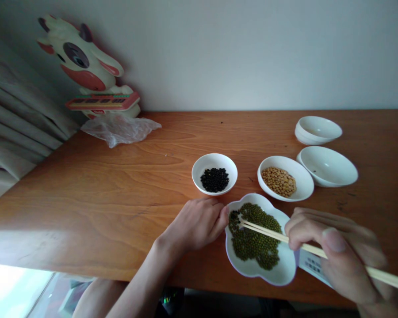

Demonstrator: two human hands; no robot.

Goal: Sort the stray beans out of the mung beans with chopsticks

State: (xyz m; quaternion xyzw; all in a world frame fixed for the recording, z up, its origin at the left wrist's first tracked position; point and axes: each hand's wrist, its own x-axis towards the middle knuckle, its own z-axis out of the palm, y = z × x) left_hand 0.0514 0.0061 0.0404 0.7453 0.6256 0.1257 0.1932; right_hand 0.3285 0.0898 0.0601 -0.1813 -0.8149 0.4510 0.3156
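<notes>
My right hand (pixel 341 251) is closed round a pair of wooden chopsticks (pixel 268 232). Their tips touch down among the mung beans (pixel 255 240), near a few dark beans (pixel 235 216) at the left side of the flower-shaped dish (pixel 287 273). My left hand (pixel 199 223) is closed at the left rim of this dish, thumb against the edge; its other fingers are partly hidden. Just beyond it stands a white bowl (pixel 230 165) of black beans (pixel 215 179). Another white bowl (pixel 307 181), with yellow soybeans (pixel 278 181), sits behind the dish to the right.
Two more white bowls stand at the right, one near (pixel 331 165) and one farther back (pixel 320 130). A cow-shaped toy keyboard (pixel 99 104) leans at the back left, a crumpled plastic bag (pixel 119 129) before it. A label (pixel 313 266) lies partly under my right hand.
</notes>
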